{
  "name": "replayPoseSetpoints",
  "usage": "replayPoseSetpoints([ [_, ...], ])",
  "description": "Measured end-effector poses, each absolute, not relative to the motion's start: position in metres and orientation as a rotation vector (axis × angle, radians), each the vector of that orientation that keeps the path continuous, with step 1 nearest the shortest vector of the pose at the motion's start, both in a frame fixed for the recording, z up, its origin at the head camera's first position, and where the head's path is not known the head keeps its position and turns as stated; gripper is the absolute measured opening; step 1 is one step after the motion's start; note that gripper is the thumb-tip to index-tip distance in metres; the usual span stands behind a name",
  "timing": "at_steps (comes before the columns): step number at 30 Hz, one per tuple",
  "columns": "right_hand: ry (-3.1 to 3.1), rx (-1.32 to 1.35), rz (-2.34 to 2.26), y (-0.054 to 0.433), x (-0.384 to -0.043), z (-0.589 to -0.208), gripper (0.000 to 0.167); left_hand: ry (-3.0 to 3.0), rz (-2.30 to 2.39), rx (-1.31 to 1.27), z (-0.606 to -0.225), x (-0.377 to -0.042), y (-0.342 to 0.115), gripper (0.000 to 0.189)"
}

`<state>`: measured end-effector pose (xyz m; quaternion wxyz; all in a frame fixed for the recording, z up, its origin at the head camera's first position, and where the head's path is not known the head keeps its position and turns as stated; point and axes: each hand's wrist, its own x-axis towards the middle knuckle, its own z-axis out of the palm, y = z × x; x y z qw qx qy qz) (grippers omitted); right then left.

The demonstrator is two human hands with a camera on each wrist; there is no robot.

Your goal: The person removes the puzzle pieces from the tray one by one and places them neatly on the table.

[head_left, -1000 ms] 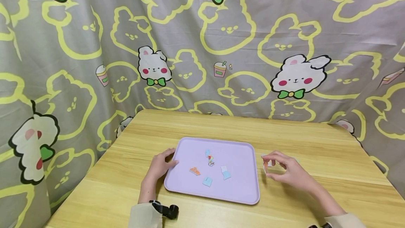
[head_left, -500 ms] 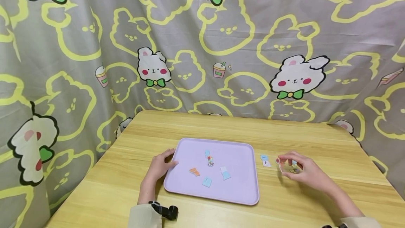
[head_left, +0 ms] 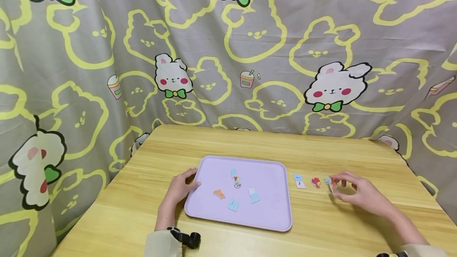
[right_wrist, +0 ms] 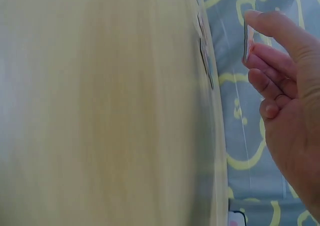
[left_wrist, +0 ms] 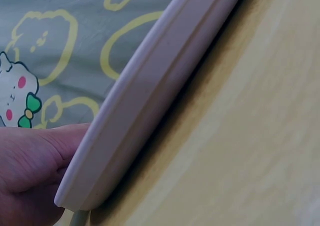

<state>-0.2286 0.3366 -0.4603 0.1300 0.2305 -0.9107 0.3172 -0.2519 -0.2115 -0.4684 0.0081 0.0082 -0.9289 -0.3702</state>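
Note:
My left hand [head_left: 179,186] grips the left rim of the lilac tray [head_left: 264,219], thumb over the edge. In the left wrist view, part of that hand [left_wrist: 40,166] shows at the tray's pale side wall [left_wrist: 135,96]. Right of the tray, my right hand [head_left: 360,193] pinches a thin orange-brown puzzle piece [head_left: 334,186] between thumb and fingers, just above the table. The right wrist view shows this piece edge-on [right_wrist: 246,40]. Close by on the table lie a blue-and-white piece [head_left: 299,181] and a red piece [head_left: 315,182]. A blue-edged piece [head_left: 327,181] is partly hidden by the held one.
On the tray lie an orange piece [head_left: 219,194], a blue piece [head_left: 233,205], a white-and-blue piece [head_left: 254,196] and a blue-and-multicoloured group [head_left: 236,180]. The wooden table [head_left: 221,140] meets a patterned grey curtain [head_left: 214,39] at the back.
My right hand has moved rightward over the table with the pinched puzzle piece, uncovering the blue-and-white and red pieces. My left hand and the tray have stayed put.

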Motion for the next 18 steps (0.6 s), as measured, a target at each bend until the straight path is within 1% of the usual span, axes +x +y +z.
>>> replayPoseSetpoints([
  [18,-2.697,0.592,0.842,0.372,-0.228,-0.461,0.038,-2.907,-1.135,0.022,-0.468,-0.252,-0.212,0.053],
])
